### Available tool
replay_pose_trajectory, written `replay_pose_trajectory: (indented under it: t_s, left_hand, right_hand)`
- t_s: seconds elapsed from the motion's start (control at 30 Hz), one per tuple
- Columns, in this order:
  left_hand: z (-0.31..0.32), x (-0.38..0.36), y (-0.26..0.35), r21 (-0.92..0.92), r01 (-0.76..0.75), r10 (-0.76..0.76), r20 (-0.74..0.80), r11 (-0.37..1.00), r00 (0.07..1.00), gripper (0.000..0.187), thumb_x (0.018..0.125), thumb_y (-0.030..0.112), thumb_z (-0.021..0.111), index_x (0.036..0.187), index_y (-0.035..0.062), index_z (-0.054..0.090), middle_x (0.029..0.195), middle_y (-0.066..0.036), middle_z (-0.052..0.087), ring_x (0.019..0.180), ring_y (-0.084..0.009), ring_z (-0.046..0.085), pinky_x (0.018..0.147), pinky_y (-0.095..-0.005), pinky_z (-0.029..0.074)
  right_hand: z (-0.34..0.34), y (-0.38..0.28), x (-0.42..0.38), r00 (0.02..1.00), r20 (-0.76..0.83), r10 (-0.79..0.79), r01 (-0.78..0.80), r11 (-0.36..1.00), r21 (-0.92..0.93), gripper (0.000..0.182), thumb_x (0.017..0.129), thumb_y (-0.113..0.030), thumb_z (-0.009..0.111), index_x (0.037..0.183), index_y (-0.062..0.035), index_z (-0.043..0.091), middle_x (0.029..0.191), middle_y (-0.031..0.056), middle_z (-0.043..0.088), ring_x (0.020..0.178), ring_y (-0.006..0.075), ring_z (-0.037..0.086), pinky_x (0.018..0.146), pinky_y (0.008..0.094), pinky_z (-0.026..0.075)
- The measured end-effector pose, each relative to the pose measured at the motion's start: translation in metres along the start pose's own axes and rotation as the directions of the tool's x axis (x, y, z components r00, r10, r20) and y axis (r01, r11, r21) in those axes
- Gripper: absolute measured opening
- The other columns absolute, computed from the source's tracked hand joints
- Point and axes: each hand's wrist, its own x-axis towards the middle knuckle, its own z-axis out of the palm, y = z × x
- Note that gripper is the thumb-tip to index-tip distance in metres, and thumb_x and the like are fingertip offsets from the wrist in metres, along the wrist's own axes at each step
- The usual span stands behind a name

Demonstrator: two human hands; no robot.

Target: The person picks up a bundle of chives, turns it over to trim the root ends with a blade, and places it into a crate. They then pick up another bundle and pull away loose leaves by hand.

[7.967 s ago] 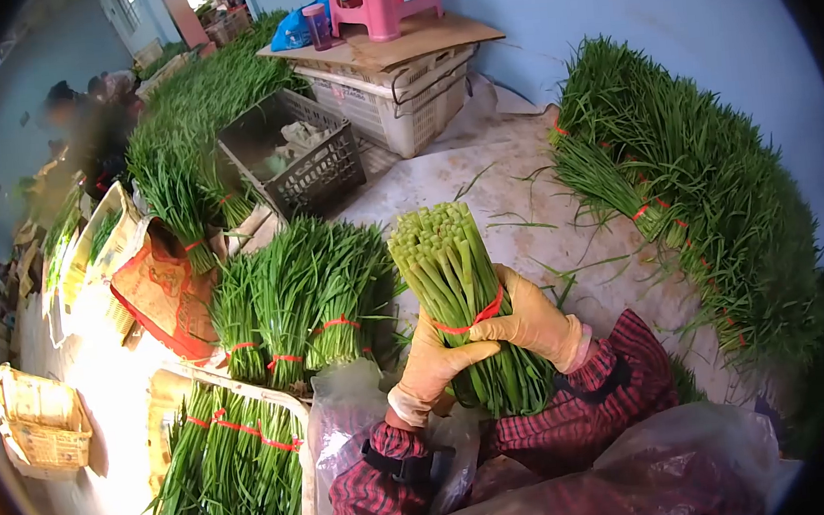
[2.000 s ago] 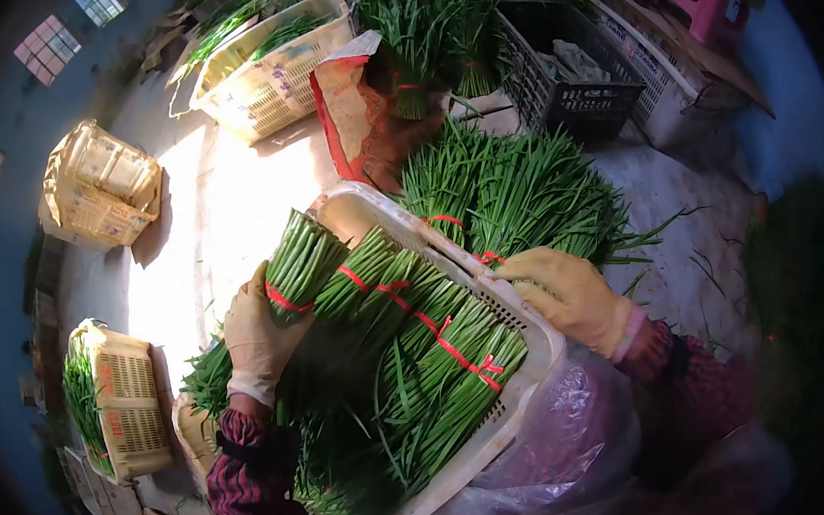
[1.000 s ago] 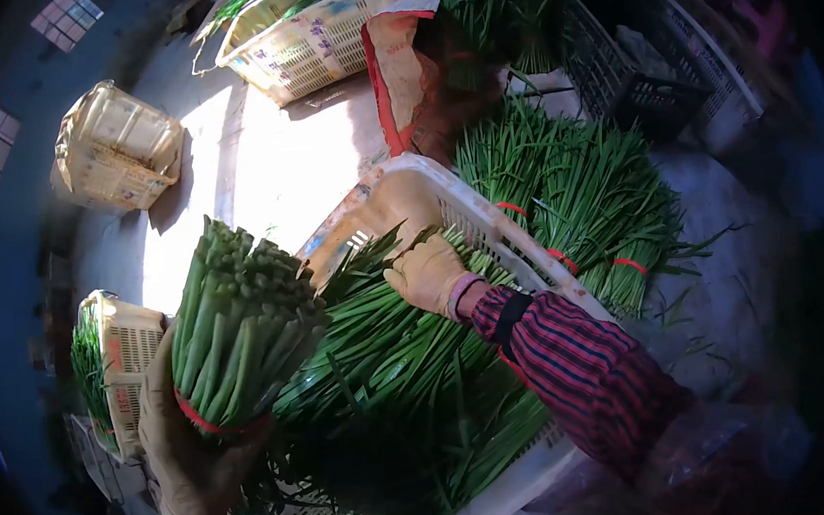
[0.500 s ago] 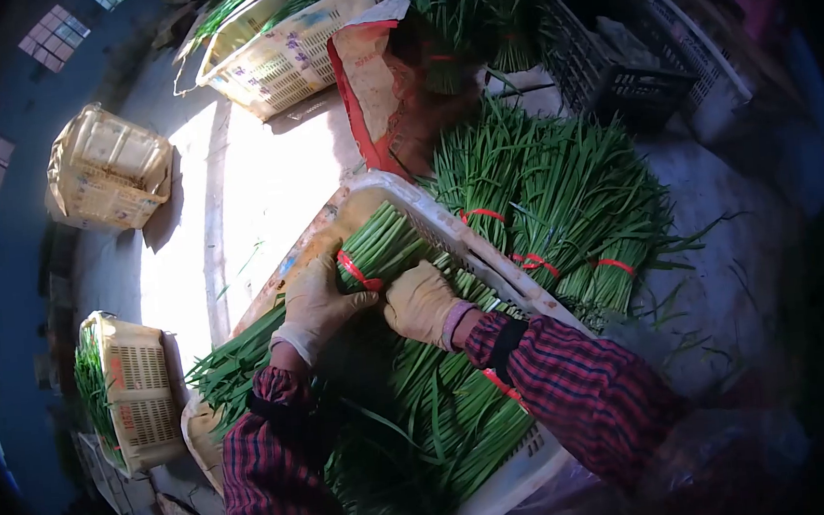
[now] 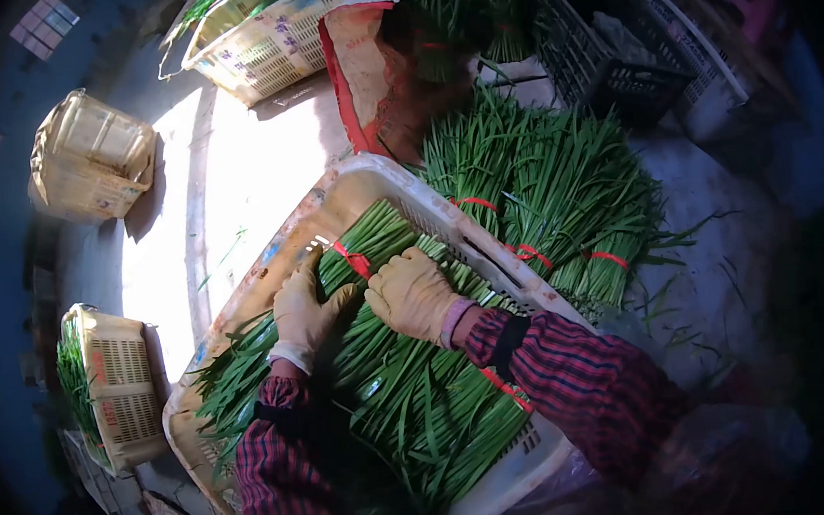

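Observation:
A bundle of green stalks [image 5: 376,234] tied with a red band lies at the upper end of a pale plastic crate [image 5: 178,416], on top of more greens [image 5: 443,405]. My left hand [image 5: 305,307], gloved, rests at the bundle's left side with thumb and fingers apart. Against the bundle's right side, near the red band, my right hand [image 5: 410,296] is closed with fingers bent; whatever is under its fingertips is hidden.
Several banded bundles [image 5: 547,184] lie right of the crate. A dark crate [image 5: 611,77] stands behind them. Further off are a white crate [image 5: 283,37], a pale crate [image 5: 95,161], a crate of greens [image 5: 120,387] and a red-edged sack [image 5: 358,68].
The bundle has gone down from my hands' lifted hold into the crate, lying flat. My left hand has loosened from around it, and its fingers have spread.

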Motion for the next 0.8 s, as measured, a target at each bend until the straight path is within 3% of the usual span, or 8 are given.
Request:
replay_pose_trajectory:
  t_s: [0.23,0.37,0.43,0.57,0.7,0.73,0.77,0.8]
  left_hand:
    - [0.016,0.004,-0.009,0.02,-0.097,0.098,-0.067,0.995,0.993,0.085,0.075,0.059,0.074,0.138,0.0072,0.052,0.111,-0.022,0.067,0.102,-0.0391,0.063,0.089,-0.0451,0.049]
    - [0.02,0.002,-0.011,0.036,-0.05,0.053,-0.085,0.998,0.995,0.087,0.075,0.059,0.074,0.139,0.0055,0.049,0.108,-0.021,0.067,0.104,-0.0381,0.063,0.088,-0.0463,0.049]
    - [0.019,0.002,-0.011,0.021,-0.045,0.046,-0.071,0.999,0.996,0.086,0.075,0.059,0.074,0.138,0.0056,0.05,0.111,-0.021,0.067,0.105,-0.0377,0.063,0.09,-0.0458,0.049]
    - [0.018,0.0,-0.009,0.005,-0.04,0.04,-0.087,0.999,0.995,0.087,0.075,0.063,0.073,0.136,0.0051,0.052,0.114,-0.021,0.066,0.108,-0.0376,0.062,0.092,-0.0449,0.048]
    - [0.016,0.002,-0.011,-0.016,-0.041,0.04,-0.049,0.999,0.998,0.087,0.075,0.063,0.073,0.136,0.0051,0.052,0.114,-0.021,0.066,0.108,-0.0381,0.062,0.093,-0.0449,0.047]
    - [0.015,0.001,-0.008,0.008,-0.028,0.029,-0.047,1.0,0.999,0.087,0.075,0.063,0.072,0.136,0.0052,0.052,0.116,-0.021,0.066,0.109,-0.0377,0.061,0.094,-0.0451,0.047]
    - [0.016,0.0,-0.01,0.002,-0.021,0.021,-0.045,1.0,0.999,0.087,0.075,0.063,0.072,0.136,0.0052,0.052,0.116,-0.021,0.066,0.109,-0.0377,0.061,0.094,-0.0451,0.047]
    - [0.018,0.001,-0.01,0.015,-0.017,0.018,-0.055,1.0,0.998,0.085,0.075,0.059,0.073,0.137,0.0064,0.05,0.118,-0.02,0.065,0.111,-0.0369,0.06,0.095,-0.0447,0.047]
  right_hand:
    - [0.004,0.004,0.003,0.997,0.059,0.054,-0.052,0.998,-0.034,0.034,0.094,-0.034,0.046,0.079,-0.0107,0.066,0.08,0.0102,0.067,0.083,0.0292,0.062,0.082,0.0442,0.041]
    - [0.012,-0.001,0.006,0.997,0.051,0.051,-0.048,0.997,-0.062,0.027,0.094,-0.03,0.047,0.08,-0.0114,0.061,0.082,0.0088,0.065,0.085,0.0281,0.06,0.082,0.0431,0.041]
    - [0.013,0.002,0.006,0.998,0.051,0.036,-0.032,0.997,-0.074,0.032,0.094,-0.033,0.045,0.083,-0.0115,0.066,0.083,0.0095,0.067,0.085,0.0292,0.061,0.084,0.0447,0.041]
    - [0.014,0.001,0.005,0.998,-0.025,0.052,-0.053,0.998,-0.03,0.033,0.094,-0.034,0.047,0.08,-0.0112,0.066,0.083,0.0094,0.066,0.085,0.0293,0.061,0.084,0.0442,0.042]
    - [0.011,0.005,0.007,0.997,0.035,0.063,-0.065,0.996,0.069,0.031,0.093,-0.029,0.05,0.074,-0.0088,0.064,0.081,0.0089,0.066,0.084,0.0309,0.062,0.086,0.047,0.043]
    - [-0.003,0.001,0.006,0.993,0.079,0.089,-0.101,0.98,0.173,0.016,0.089,-0.019,0.056,0.092,-0.0065,0.067,0.093,0.0105,0.068,0.1,0.0309,0.062,0.089,0.0464,0.046]
    - [-0.005,-0.002,0.008,0.992,0.088,0.086,-0.1,0.98,0.174,0.016,0.089,-0.019,0.056,0.092,-0.0065,0.067,0.093,0.0105,0.068,0.1,0.0309,0.062,0.089,0.0464,0.046]
    - [-0.005,-0.006,0.012,0.991,-0.137,0.001,0.025,0.982,0.187,0.022,0.089,-0.017,0.055,0.104,-0.0061,0.066,0.106,0.012,0.066,0.109,0.0307,0.06,0.096,0.0451,0.044]
